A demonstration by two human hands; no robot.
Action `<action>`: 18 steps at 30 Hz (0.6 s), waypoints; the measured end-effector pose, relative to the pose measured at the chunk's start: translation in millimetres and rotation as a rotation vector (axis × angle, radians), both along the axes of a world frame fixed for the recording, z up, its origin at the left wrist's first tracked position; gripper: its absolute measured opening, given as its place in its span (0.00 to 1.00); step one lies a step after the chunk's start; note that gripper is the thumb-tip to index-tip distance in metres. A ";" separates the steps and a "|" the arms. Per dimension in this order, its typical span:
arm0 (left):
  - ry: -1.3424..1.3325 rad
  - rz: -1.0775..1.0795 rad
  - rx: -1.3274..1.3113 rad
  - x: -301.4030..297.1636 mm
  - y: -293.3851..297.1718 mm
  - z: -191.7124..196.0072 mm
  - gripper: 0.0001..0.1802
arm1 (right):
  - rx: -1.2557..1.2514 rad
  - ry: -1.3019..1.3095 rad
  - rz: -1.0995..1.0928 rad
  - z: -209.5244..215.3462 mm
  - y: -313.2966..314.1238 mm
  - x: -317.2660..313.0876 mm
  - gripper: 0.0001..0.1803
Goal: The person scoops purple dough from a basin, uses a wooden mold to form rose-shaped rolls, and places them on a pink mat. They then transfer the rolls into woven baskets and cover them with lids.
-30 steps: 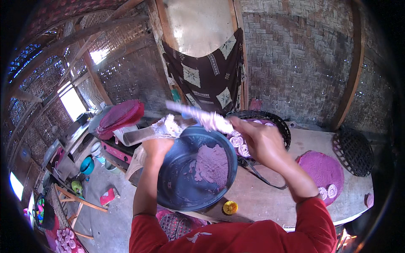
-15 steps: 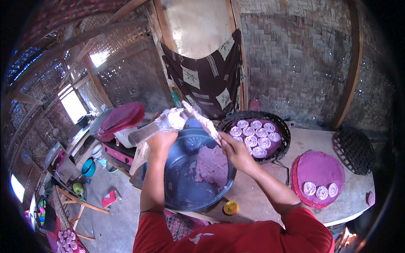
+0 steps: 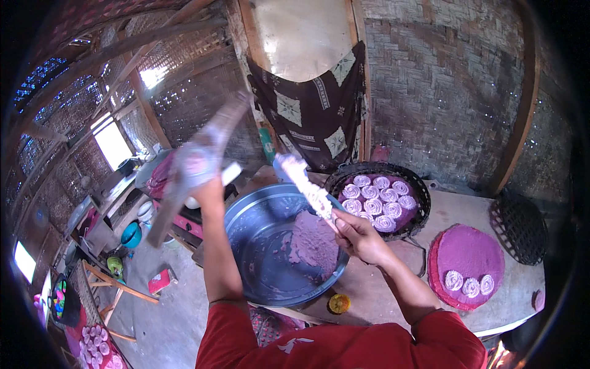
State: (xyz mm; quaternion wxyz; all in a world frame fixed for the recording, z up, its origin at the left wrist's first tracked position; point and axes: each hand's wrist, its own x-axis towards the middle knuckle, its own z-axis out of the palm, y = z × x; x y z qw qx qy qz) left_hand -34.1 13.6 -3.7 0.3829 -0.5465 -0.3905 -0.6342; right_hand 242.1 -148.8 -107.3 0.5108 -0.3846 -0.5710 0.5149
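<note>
My left hand (image 3: 209, 192) is raised left of the basin, closed on a long wooden press (image 3: 216, 128) that is smeared by motion. A pale pink mass shows at the press's middle. In my right hand (image 3: 364, 241) is a flat stick (image 3: 309, 189) thickly coated with pale dough, its tip pointing up and left over the basin's far rim. Below both hands stands a large blue-grey basin (image 3: 258, 270), with a lump of pinkish-purple dough (image 3: 314, 241) against its right side.
Right of the basin, a black woven tray (image 3: 425, 212) carries several piped dough swirls (image 3: 370, 192) on purple cloth. Farther right are a round purple-and-red stack (image 3: 470, 252) with three swirls and a black basket (image 3: 519, 229). A yellow cup-like object (image 3: 339, 304) sits by the basin.
My left hand has swung the wooden press left and tilted it steeply, away from the stick. My right hand has shifted slightly right and down with the coated stick.
</note>
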 end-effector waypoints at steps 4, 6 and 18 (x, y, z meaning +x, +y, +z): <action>-0.778 -1.024 0.082 -22.5 -12.8 15.3 0.14 | 0.111 -0.046 0.068 -29.1 32.9 -20.5 0.20; -0.968 -1.315 0.123 -17.3 -18.2 17.5 0.14 | 0.195 -0.160 -0.069 -33.6 49.8 -36.6 0.20; -0.417 -0.456 0.126 2.8 -24.1 -11.5 0.06 | 0.109 -0.144 0.003 -35.4 17.0 -75.7 0.21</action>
